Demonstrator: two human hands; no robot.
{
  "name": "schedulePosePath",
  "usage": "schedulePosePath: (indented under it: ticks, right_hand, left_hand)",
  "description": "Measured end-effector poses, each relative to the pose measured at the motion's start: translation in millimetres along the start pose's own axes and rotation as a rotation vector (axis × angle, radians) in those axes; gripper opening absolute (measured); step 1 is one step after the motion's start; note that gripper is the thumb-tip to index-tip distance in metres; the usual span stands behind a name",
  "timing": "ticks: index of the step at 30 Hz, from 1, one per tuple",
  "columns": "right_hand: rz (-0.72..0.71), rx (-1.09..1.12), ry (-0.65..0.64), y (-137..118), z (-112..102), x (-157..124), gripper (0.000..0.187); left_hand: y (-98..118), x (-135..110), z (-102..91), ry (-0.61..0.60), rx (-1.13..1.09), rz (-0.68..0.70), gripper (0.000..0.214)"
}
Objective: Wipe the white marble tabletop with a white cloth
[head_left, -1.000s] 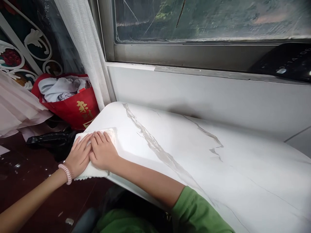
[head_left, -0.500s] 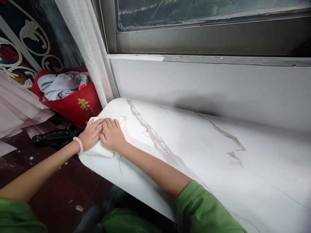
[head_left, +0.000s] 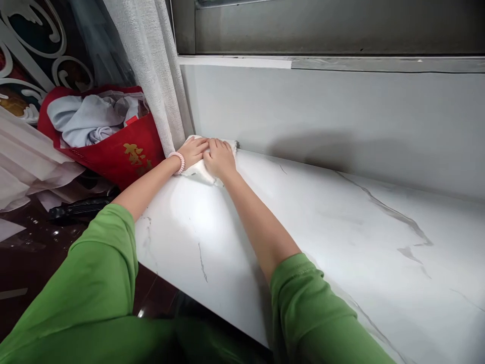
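Observation:
A white cloth (head_left: 200,173) lies at the far left corner of the white marble table (head_left: 303,222), close against the grey wall. My left hand (head_left: 194,150) and my right hand (head_left: 219,157) rest side by side on top of it, fingers stretched flat and pressing down. A pink coil band (head_left: 179,162) circles my left wrist. Green sleeves cover both upper arms. Most of the cloth is hidden under the hands.
A white curtain (head_left: 155,71) hangs just left of the hands. A red bag (head_left: 121,151) with pale clothes stands on the dark floor beyond the table's left edge. A black object (head_left: 79,210) lies on the floor. The grey window frame (head_left: 326,30) runs above the wall.
Both hands slid the cloth away from me, from the table's near left edge to the far corner by the wall and curtain. The view tipped down and forward.

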State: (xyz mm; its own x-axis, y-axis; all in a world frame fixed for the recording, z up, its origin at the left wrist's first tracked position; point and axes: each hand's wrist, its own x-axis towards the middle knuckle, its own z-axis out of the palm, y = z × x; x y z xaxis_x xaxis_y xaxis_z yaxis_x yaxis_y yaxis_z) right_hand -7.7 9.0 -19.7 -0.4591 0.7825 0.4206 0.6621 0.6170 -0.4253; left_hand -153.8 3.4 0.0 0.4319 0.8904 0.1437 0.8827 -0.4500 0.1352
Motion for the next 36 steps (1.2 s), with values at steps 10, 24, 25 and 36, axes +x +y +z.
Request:
schedulePosePath:
  ticks: [10,24,25,36]
  right_hand:
    - [0.034,-0.069,-0.016,3.8,2.6,-5.4,0.043]
    - [-0.052,-0.059,-0.118,-42.9,-36.7,-98.3,0.053]
    - [-0.076,-0.054,-0.129,-48.2,-40.7,-108.4,0.053]
    - [-0.213,-0.004,-0.193,-74.5,-84.5,-202.9,0.052]
  left_hand:
    - [2.9,3.5,6.7,0.007,0.004,-0.018,0.045]
    - [94.1,-92.3,-5.3,-0.041,0.109,-0.16,0.047]
    - [102.5,-104.6,-4.9,-0.037,0.121,-0.168,0.047]
    - [198.8,-186.1,-2.6,0.01,0.202,-0.22,0.046]
